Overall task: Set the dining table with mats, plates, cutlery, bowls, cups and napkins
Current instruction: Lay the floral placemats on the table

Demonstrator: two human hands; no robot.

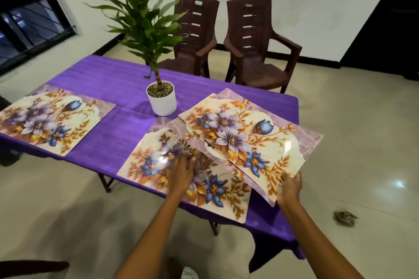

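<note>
Pinching the near edge of a stack of floral mats (244,133), the right hand (290,188) holds it tilted at 4 o'clock on the table (108,79). At 6 o'clock the left hand (181,172) presses, fingers spread flat, on another mat (147,158) that lies partly under the stack. A purple cloth covers the table, over a pale tiled floor (362,142). Toward 9 o'clock a third mat (45,120) lies flat. A white potted plant (161,98) stands centrally; two brown chairs (256,47) wait at 12 o'clock. All mats show violet, blue and gold flowers on glossy cream.
</note>
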